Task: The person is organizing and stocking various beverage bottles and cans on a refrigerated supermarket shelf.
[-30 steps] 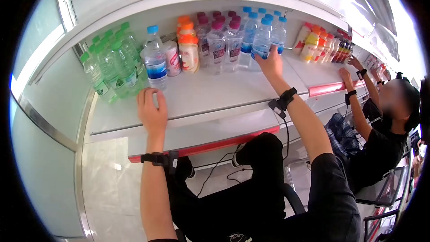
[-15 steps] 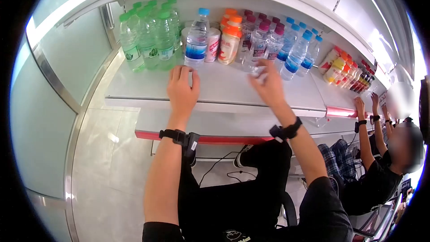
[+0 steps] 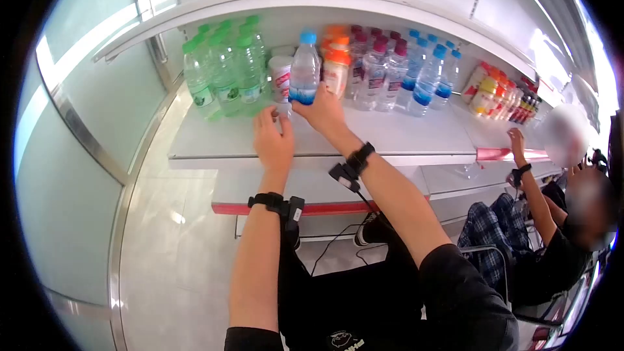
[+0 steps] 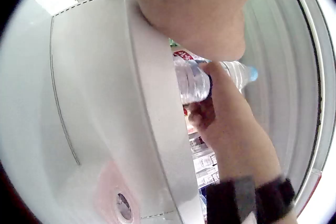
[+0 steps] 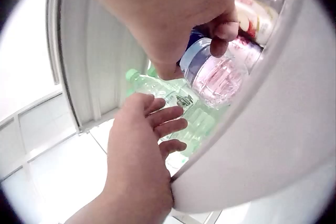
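My right hand grips a clear water bottle with a blue cap and blue label round its label band. The bottle stands upright in the head view, its lower end partly behind the hand; its clear base shows below my fingers in the right wrist view. Just left of it, my left hand is over the shelf's front edge, fingers loosely bent and holding nothing. In the right wrist view that left hand is close to the green bottles. Behind the gripped bottle stands a white-and-pink can.
Green-capped bottles fill the shelf's left end. Orange-capped bottles, purple-capped bottles and more blue-capped bottles stand rightward. An upper shelf overhangs them. Another person sits at the right.
My right hand left a blue-capped bottle in the right group, moved left and took hold of the lone blue-capped bottle. My left hand stays near the shelf edge. The head view has shifted.
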`<state>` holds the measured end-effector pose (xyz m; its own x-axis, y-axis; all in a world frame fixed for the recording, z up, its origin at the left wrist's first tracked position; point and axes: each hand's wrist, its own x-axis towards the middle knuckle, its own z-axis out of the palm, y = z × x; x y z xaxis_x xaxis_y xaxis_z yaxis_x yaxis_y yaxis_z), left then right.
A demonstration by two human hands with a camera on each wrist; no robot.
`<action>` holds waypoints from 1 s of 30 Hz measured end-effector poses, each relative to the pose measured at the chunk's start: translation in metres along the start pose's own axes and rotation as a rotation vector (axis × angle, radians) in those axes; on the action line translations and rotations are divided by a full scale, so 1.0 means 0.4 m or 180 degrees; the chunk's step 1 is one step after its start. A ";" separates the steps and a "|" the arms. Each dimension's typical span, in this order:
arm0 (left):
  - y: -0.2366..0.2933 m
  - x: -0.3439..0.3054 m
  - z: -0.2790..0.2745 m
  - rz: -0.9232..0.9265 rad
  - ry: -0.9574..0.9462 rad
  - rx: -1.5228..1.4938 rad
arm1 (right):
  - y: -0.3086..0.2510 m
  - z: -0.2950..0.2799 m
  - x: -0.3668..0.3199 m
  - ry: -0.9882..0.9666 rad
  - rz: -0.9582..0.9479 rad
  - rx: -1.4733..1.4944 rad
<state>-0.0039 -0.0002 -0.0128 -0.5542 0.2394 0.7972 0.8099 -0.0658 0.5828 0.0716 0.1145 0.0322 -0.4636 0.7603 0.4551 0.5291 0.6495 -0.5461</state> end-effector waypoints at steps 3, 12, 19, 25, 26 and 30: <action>-0.020 -0.005 0.008 0.0040 -0.0024 0.0004 | 0.040 -0.155 -0.112 0.0061 0.0054 -0.0005; 0.010 -0.005 -0.005 -0.0091 -0.0102 -0.0037 | 0.579 -0.532 -0.219 0.1587 -0.0162 -0.0272; 0.010 0.002 -0.008 0.0105 -0.0173 0.0176 | 0.643 -0.613 -0.109 0.0973 0.1430 -0.0259; 0.005 -0.004 -0.009 0.0100 -0.0288 0.0108 | 0.675 -0.532 -0.025 0.0973 0.0888 -0.0519; 0.009 -0.006 -0.005 0.0008 -0.0286 0.0036 | 0.700 -0.518 -0.012 0.1160 0.0654 -0.0839; -0.004 -0.004 -0.001 0.0010 -0.0332 0.0014 | 0.702 -0.527 -0.001 0.0985 0.0894 -0.0664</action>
<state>-0.0044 -0.0007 -0.0151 -0.5288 0.3389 0.7782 0.8127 -0.0624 0.5794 0.3702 0.2991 0.0271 -0.0650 0.8544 0.5155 0.7502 0.3825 -0.5394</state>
